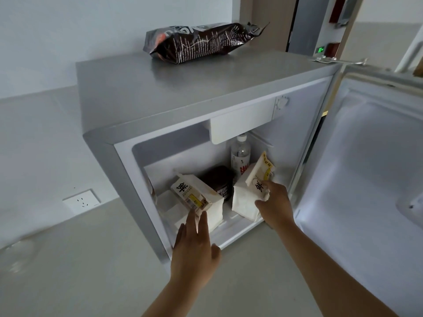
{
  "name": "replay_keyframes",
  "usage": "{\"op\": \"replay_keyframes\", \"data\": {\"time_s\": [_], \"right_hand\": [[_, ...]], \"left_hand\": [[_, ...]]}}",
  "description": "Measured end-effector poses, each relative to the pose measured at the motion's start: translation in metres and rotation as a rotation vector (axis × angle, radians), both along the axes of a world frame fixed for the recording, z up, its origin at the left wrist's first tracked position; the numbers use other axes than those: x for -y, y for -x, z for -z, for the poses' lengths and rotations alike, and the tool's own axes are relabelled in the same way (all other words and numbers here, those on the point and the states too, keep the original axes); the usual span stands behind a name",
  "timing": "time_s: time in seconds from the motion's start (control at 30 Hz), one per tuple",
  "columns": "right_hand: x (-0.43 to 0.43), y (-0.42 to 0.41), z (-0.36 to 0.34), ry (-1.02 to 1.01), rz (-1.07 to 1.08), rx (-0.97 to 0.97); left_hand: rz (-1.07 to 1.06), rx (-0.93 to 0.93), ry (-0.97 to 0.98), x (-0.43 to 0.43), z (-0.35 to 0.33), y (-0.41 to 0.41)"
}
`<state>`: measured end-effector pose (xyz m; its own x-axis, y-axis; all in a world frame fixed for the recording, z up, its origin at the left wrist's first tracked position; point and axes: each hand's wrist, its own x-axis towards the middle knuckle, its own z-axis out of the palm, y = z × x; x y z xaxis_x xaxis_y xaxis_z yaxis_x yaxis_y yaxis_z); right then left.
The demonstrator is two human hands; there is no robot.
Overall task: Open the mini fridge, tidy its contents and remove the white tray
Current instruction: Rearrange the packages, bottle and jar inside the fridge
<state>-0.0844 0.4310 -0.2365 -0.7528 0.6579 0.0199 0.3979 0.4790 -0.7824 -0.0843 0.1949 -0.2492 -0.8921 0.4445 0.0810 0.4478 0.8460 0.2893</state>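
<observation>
The grey mini fridge [142, 106] stands with its door [366, 168] swung wide to the right. Inside, a white carton [215, 209] lies on the left and a second white carton [245, 197] stands on the right. A dark cocoa tin [220, 179] and a clear bottle [240, 154] stand behind them. My left hand [194, 250] reaches in with straight fingers touching the left carton's front. My right hand [274, 204] grips the right carton's top corner. A white tray [168, 202] shows partly at the fridge floor, left of the left carton.
A dark snack bag [201, 40] lies on the fridge top. A wall socket [81, 201] sits low on the wall at left. A white freezer flap [240, 124] and a thermostat dial [282, 102] hang at the compartment's top. Pale floor spreads below.
</observation>
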Motion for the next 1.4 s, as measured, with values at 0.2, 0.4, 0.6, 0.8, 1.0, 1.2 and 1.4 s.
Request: {"op": "replay_keyframes", "data": {"time_s": [0.2,0.4,0.6,0.8,1.0,1.2,1.4], "right_hand": [[0.041,-0.002,-0.021,-0.421,-0.025,-0.483],[0.098,0.048,-0.041,-0.27,-0.542,0.107],[0.098,0.058,-0.03,-0.452,-0.543,0.183],[0.08,0.038,-0.023,-0.453,-0.471,0.108],[0.056,0.02,-0.024,-0.435,-0.48,0.133],[0.052,0.015,-0.036,-0.627,-0.48,0.225],[0.049,0.035,-0.068,-0.44,-0.409,0.082]], "left_hand": [[-0.039,0.061,-0.136,-0.006,-0.003,0.006],[-0.071,0.08,-0.219,-0.005,-0.005,0.002],[-0.053,-0.014,-0.151,-0.001,0.001,-0.002],[-0.04,-0.102,-0.009,0.0,-0.004,0.0],[-0.04,-0.033,0.075,-0.003,-0.011,0.004],[0.059,-0.197,0.116,-0.002,-0.021,0.004],[0.091,-0.187,0.136,-0.004,-0.015,0.007]]}}
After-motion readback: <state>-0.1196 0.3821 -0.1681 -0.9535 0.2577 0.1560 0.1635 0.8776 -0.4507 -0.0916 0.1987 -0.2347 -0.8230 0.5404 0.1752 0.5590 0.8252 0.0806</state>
